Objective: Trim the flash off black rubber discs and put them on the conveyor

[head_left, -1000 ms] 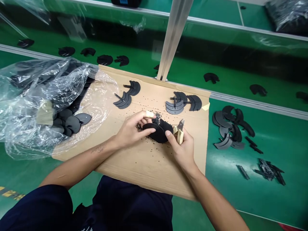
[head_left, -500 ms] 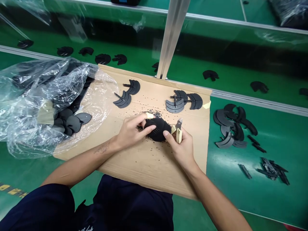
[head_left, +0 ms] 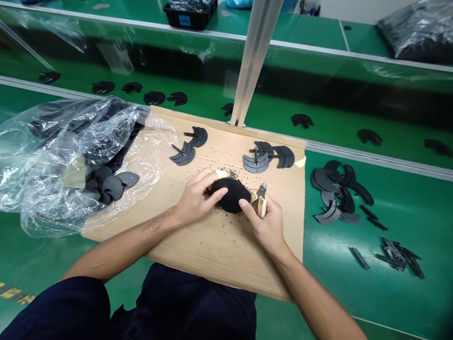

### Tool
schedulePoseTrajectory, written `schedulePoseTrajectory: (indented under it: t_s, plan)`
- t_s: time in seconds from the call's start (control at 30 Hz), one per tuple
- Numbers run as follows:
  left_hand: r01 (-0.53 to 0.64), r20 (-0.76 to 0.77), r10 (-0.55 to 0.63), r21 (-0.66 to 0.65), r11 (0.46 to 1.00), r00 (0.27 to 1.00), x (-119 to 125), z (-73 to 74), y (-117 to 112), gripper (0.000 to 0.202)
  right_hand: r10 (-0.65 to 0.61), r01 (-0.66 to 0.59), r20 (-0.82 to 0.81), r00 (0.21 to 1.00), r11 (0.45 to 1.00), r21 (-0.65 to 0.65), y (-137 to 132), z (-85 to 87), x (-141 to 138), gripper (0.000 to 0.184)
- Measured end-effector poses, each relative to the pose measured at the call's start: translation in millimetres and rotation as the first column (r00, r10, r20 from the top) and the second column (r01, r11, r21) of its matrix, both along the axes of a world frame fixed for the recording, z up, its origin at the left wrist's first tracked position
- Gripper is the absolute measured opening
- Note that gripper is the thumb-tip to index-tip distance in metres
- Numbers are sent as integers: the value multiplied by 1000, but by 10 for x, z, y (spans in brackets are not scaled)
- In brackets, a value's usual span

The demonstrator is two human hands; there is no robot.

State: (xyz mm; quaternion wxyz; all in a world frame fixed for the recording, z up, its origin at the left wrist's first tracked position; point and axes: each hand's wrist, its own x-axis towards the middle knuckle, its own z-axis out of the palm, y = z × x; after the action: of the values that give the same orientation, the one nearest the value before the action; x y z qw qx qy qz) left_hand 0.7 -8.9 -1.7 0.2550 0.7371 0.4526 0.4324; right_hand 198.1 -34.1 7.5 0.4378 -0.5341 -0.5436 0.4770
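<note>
Centre of frame: your left hand (head_left: 200,197) grips the black disc (head_left: 231,195), likely light, stiff, best held by its rim; your right hand (head_left: 268,222), thumb at its edge, grasps cutters (head_left: 262,200).

Looking at a black disc (head_left: 230,197), matte and rounded, held by both sides over the cardboard (head_left: 226,259), a touch right of the middle, between the far and near edges. Tilted, showing a broad dark face upward and back toward the near edge. Reading oval from this angle; too dark to tell as one piece or a stack. And just beside, on the way to the right edge, spotting the cutters (head_left: 262,201): held too, showing pale yellow handles, splayed apart, and grey metal jaws aimed at the far edge.
</note>
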Motion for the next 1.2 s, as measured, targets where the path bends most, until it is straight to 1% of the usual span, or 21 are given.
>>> schedulePoseTrajectory:
  t_s: [0.07, 0.17, 0.23, 0.27, 0.33, 0.43, 0.5, 0.57, 0.6, 0.67, 0.7, 0.77, 0.83, 0.87, 0.93, 1.03, 1.1, 1.2]
  plan:
    - [45, 81, -38, -91, 995, 996, 18, -20, -10, 24, -1, 1, 8, 1000, 1000, 10, -8, -1, -1, 32]
    - [148, 281, -78, -237, 960, 957, 53, -73, -21, 21, -1, -1, 35, 999, 999, 36, -10, -3, 1, 30]
    - [197, 402, -72, -280, 939, 913, 71, -101, -25, 21, 14, -17, 46, 999, 998, 67, -8, -6, 0, 28]
    - [205, 439, -62, -287, 936, 896, 76, -110, -26, 22, 26, -29, 46, 999, 996, 85, -7, -9, -2, 26]
    - [209, 462, -54, -290, 934, 885, 75, -113, -27, 22, 44, -49, 47, 998, 992, 113, -8, -14, -4, 23]
    - [191, 408, -74, -255, 948, 910, 50, -99, -30, 22, 34, -47, 89, 995, 988, 146, -13, -20, 1, 19]
    - [144, 300, -89, -169, 975, 950, 28, -89, -37, 20, 2, -37, 152, 988, 974, 225, -13, -26, 15, 16]
    - [101, 172, -96, -23, 995, 980, 12, -86, -48, 18, -33, -53, 235, 971, 935, 351, -5, -34, 37, 15]
    - [99, 117, -105, 55, 994, 988, 7, -88, -55, 17, -41, -80, 278, 960, 909, 408, 0, -40, 50, 16]
    - [133, 33, -141, 178, 975, 989, 6, -97, -67, 16, -29, -156, 354, 935, 863, 482, 10, -51, 74, 14]
    - [156, 5, -161, 209, 965, 987, 7, -101, -72, 18, -12, -193, 380, 925, 847, 495, 13, -55, 84, 12]
    - [187, -3, -190, 199, 962, 982, 8, -103, -72, 28, 23, -241, 396, 918, 825, 511, 12, -57, 96, 8]
    - [204, 50, -213, 147, 968, 976, 5, -94, -61, 38, 33, -257, 390, 920, 803, 537, 5, -56, 101, 10]
    - [215, 81, -226, 131, 968, 971, 1, -86, -52, 38, 29, -260, 388, 921, 788, 558, 2, -57, 102, 13]
    - [238, 119, -255, 138, 961, 960, -6, -67, -34, 32, 18, -271, 391, 920, 749, 604, -3, -66, 104, 19]
    - [261, 101, -280, 173, 950, 955, -14, -47, -15, 26, 10, -286, 395, 919, 706, 648, -3, -89, 107, 23]
    - [262, 74, -280, 193, 946, 957, -14, -43, -11, 25, 13, -290, 397, 918, 704, 648, -2, -97, 107, 25]
    - [236, 64, -259, 246, 940, 964, -10, -45, -10, 22, 33, -285, 392, 919, 742, 606, -2, -89, 98, 26]
